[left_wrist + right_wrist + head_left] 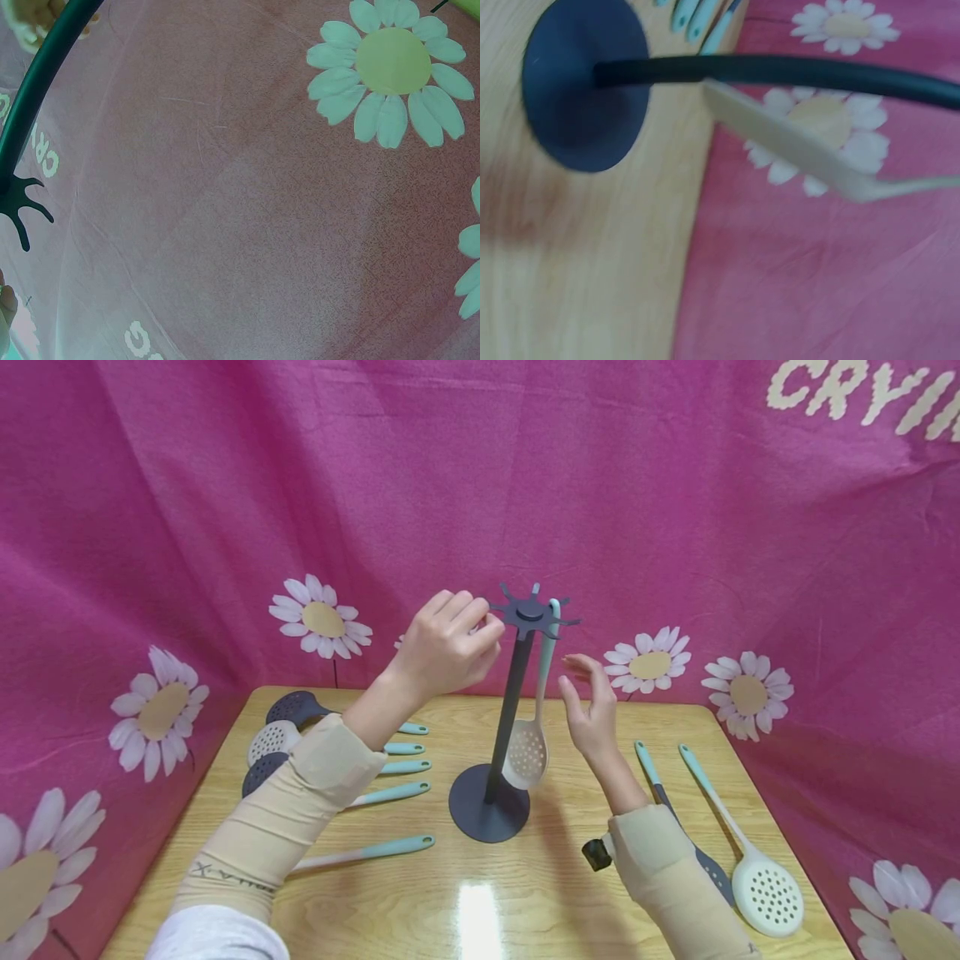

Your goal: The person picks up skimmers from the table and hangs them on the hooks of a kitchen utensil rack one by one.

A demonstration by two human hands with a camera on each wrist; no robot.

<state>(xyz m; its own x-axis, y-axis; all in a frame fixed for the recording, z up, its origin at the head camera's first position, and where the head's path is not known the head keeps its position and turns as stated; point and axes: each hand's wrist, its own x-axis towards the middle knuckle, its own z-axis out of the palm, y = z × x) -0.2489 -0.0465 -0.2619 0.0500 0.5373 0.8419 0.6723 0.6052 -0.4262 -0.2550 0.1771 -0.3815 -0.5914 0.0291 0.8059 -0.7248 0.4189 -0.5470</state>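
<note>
A dark stand with a round base and a pronged top stands upright. My left hand is at the left side of the top, fingers curled round the end of a prong; the contact is partly hidden. From a right-hand prong hangs a pale slotted utensil with a teal handle. Right of it, my right hand is raised with fingers apart, bent and holding nothing. The right wrist view has the post beside the hanging utensil; prongs show in the left wrist view.
Several teal-handled utensils lie left on the wooden table, partly behind my left arm. To the right lie a dark utensil and a pale slotted one, near my right forearm. A pink cloth with daisies surrounds the table.
</note>
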